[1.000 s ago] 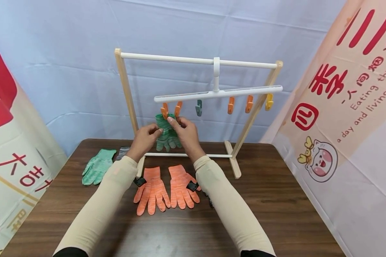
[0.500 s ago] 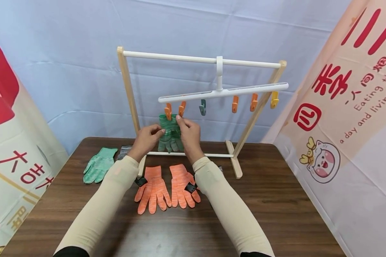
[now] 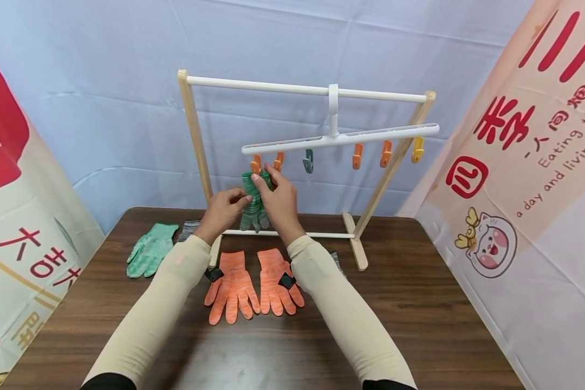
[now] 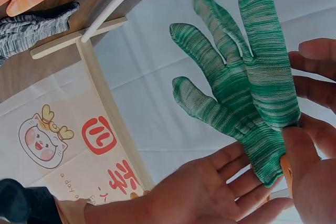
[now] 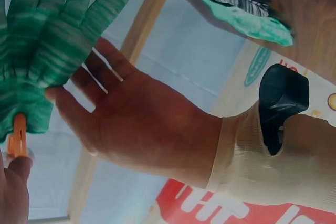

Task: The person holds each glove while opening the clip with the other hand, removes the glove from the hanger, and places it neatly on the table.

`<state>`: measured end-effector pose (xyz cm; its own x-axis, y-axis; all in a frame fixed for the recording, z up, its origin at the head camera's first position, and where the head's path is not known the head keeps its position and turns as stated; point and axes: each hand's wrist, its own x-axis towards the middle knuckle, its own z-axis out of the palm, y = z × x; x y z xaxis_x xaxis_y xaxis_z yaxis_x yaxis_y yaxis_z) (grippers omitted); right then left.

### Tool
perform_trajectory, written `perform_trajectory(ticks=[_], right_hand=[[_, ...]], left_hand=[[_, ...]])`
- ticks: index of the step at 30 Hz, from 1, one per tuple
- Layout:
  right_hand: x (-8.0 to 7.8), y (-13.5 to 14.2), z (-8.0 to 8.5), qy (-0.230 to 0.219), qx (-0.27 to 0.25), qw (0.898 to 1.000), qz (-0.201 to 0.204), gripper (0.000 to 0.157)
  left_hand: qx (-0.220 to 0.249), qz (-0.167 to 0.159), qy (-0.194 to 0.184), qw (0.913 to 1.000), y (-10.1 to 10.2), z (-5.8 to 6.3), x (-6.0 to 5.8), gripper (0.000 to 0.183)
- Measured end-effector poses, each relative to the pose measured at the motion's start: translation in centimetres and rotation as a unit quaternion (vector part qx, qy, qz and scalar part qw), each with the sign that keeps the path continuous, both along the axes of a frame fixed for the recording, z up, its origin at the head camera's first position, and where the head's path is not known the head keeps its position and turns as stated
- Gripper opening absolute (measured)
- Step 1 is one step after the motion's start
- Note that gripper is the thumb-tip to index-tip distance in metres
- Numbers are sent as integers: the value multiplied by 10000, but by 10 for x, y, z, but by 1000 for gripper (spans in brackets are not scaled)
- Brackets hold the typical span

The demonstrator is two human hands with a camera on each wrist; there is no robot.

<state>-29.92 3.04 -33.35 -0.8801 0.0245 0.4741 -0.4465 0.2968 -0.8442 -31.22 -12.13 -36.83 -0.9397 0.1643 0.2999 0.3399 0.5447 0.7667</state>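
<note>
A green striped knit glove (image 3: 252, 208) hangs fingers down from an orange clothespin (image 3: 256, 164) at the hanger's left end. My left hand (image 3: 221, 214) pinches its left edge between thumb and fingers, as the right wrist view also shows with the left hand (image 5: 147, 119). My right hand (image 3: 280, 203) covers the glove's right part, its fingers fairly straight. Its thumb touches the lower part of the clothespin (image 5: 19, 135) near the cuff. The right hand's palm (image 4: 194, 187) shows in the left wrist view; some fingertips are hidden behind the cuff.
The white hanger (image 3: 341, 139) hangs tilted on a wooden rack (image 3: 195, 135), with more clips along it. Two orange gloves (image 3: 234, 287) lie side by side in front. A green glove (image 3: 152, 249) and a grey glove (image 3: 188, 229) lie left; another grey item (image 3: 338, 261) lies behind my right forearm.
My right hand has shifted left and up, from the glove's right edge to across its cuff by the first clothespin. The left hand keeps its hold on the glove. The view moved slightly.
</note>
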Motion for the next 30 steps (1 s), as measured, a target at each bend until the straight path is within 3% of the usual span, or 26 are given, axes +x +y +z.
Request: perform_trajectory(ticks=[10, 20, 30], right_hand=[[-2, -1, 14, 19, 274, 9993, -272, 44], [0, -7, 23, -213, 674, 9970, -313, 50], [-2, -6, 24, 85, 495, 9981, -365, 39]], left_hand=[[-145, -26, 136, 9998, 0, 1, 1, 23], [-177, -136, 137, 9997, 0, 4, 2, 24], [-94, -23, -1, 10000, 0, 8, 4, 22]])
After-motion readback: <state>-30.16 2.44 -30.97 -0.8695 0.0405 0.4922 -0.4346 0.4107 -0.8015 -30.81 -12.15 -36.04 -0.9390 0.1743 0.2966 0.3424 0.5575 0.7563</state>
